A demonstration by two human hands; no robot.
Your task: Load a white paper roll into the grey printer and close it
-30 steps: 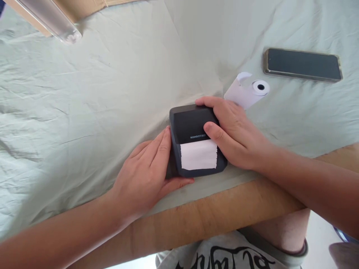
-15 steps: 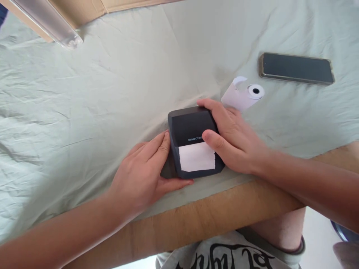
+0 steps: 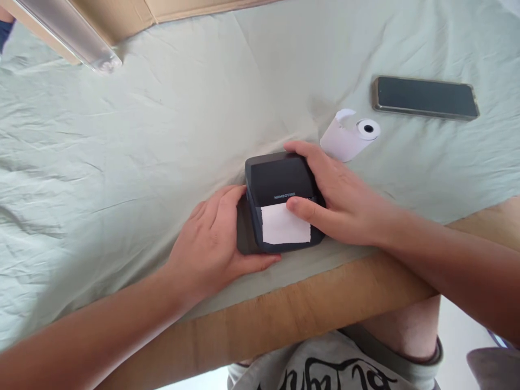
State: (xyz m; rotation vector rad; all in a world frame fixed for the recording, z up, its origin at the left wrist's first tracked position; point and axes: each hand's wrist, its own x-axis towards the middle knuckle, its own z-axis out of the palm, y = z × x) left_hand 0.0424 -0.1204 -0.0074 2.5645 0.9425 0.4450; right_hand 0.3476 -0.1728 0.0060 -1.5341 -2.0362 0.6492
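A black label printer [image 3: 276, 176] marked NIIMBOT rests on the cloth, with a white paper piece [image 3: 285, 225] across its lower top face. My right hand [image 3: 343, 197] grips the printer's right side, its fingers at the far edge and its thumb over the upper edge of the paper. Around the left side and near corner curves my left hand [image 3: 213, 238], fingertips against the side and thumb along the near edge. A white paper roll [image 3: 345, 138], partly unrolled, lies just beyond my right hand.
A phone [image 3: 424, 97] lies at the upper right. Cardboard [image 3: 122, 19] and a clear plastic piece [image 3: 89, 40] occupy the upper left. The table's wooden edge [image 3: 276, 319] runs along the near side, below the wrinkled cloth [image 3: 162, 108].
My right thumb has moved slightly left over the paper. My left hand's fingers are a little more spread beside the printer. The view has shifted slightly.
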